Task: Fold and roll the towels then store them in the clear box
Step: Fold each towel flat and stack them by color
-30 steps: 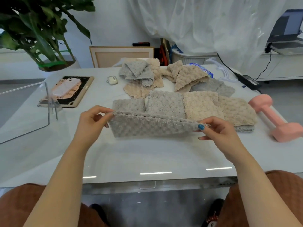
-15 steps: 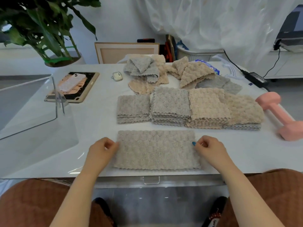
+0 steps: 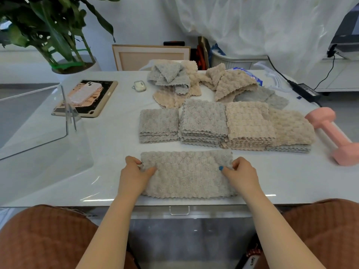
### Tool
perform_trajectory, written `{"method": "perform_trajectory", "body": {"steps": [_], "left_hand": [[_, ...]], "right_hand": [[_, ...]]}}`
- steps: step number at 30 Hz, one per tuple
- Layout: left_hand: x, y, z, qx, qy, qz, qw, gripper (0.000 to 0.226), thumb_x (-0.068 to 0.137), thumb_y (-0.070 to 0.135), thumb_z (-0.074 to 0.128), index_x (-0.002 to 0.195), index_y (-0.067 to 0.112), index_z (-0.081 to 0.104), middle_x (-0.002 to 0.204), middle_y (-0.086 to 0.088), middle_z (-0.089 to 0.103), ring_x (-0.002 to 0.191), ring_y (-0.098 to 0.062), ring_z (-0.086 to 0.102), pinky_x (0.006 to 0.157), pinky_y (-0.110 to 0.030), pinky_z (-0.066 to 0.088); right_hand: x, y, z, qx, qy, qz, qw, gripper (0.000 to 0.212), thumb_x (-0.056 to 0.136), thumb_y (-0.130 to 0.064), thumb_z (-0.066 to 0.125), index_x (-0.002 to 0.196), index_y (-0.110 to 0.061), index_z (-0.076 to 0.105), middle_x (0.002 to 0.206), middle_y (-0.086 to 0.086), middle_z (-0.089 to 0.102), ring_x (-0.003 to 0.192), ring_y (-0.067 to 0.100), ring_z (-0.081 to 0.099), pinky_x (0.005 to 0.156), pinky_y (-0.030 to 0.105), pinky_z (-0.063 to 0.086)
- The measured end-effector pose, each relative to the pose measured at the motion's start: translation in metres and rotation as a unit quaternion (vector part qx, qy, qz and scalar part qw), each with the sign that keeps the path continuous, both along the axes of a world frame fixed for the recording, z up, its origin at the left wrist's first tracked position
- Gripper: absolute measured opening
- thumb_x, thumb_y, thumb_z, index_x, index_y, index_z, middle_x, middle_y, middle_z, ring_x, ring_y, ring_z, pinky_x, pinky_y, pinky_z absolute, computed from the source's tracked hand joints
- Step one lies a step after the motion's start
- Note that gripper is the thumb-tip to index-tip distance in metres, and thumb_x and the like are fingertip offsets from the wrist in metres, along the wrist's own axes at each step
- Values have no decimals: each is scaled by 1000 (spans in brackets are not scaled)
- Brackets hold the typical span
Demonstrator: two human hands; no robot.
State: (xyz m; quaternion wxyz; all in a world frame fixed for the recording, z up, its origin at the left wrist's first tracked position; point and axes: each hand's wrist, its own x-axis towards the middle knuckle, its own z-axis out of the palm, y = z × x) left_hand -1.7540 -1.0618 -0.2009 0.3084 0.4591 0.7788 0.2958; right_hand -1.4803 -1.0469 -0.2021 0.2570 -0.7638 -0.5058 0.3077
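Fingers [image 3: 132, 160] of left hand [image 3: 134, 176] and right hand [image 3: 242, 176] curl over the short ends of the folded grey towel [image 3: 186, 175], pinching it flat by the tabletop [image 3: 116, 148] near edge. Judgement: square both ends first, then roll tight from one end, edges level. Clear box [image 3: 35, 117] stands well left; no towel shows inside

Nothing readable with certainty. Dark lettering on the tablet [image 3: 101, 100], partly hidden under the phone [image 3: 84, 92], too small to make out. Blue print on the white packet [image 3: 250, 75] behind the loose towels [image 3: 231, 84], blurred. Small marks on the shoe [image 3: 252, 260], illegible.
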Motion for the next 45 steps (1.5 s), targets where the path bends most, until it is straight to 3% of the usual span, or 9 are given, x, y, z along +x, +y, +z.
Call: {"method": "perform_trajectory", "body": {"steps": [6,12,16,18,22,27,36,41,45], "left_hand": [[5,-5,5,-64,-75,-77,992,52,74,30,80,102,13,40,80,-9,61,66,-22,62,53,-27,51],[-3,5,6,46,23,-54,997,26,82,33,71,74,10,61,66,-4,64,59,-17,61,64,-36,54],[0,19,22,-12,-260,-52,964,36,94,38,53,93,5,65,83,-14,68,63,-15,67,63,-26,58],[2,23,26,-59,-296,-88,949,47,90,52,51,107,9,62,96,-13,69,80,-21,70,68,-29,57],[2,26,25,-57,-262,-87,959,52,82,58,57,118,20,53,105,-6,62,89,-19,66,63,-25,55],[0,32,12,-40,-253,-67,964,43,76,16,78,111,4,58,85,-14,66,66,-16,65,55,-22,54],[-5,31,-2,-1,-248,-26,968,22,79,7,75,97,-1,65,77,-12,68,68,-19,64,61,-25,54],[-8,28,-2,30,-261,-26,965,4,85,9,68,88,7,66,71,-6,66,64,-13,63,58,-21,53],[-9,28,-15,21,-111,-24,993,17,83,19,71,95,12,62,80,-3,63,77,-19,59,68,-28,48]], "right_hand": [[15,1,35,82,-27,-52,995,25,82,-23,69,99,-14,53,82,2,58,76,26,57,60,32,39],[-51,-17,61,104,90,160,977,46,85,2,57,119,-22,38,94,-10,53,77,4,55,55,12,44],[-104,-39,35,174,91,277,941,47,82,-1,58,122,-19,40,97,-10,47,83,2,49,71,10,39],[-113,-46,21,183,68,306,932,51,83,-4,58,127,-17,38,98,-9,44,86,3,46,76,7,36],[-110,-52,5,195,-13,334,922,51,81,-13,65,126,-17,42,101,-8,47,89,5,43,80,8,31],[-102,-52,-9,260,-202,338,882,16,73,-35,55,86,-25,53,85,-10,55,80,16,49,68,26,32],[-113,-53,-14,328,-190,425,822,8,82,-21,54,78,-21,61,78,-9,56,78,15,49,71,26,28],[-116,-51,-14,316,-167,436,826,5,83,-20,58,81,-23,62,79,-11,55,79,13,48,75,25,29],[-111,-48,-17,274,-111,439,848,12,86,-26,54,85,-27,65,80,-14,60,83,9,53,84,30,32]]}}
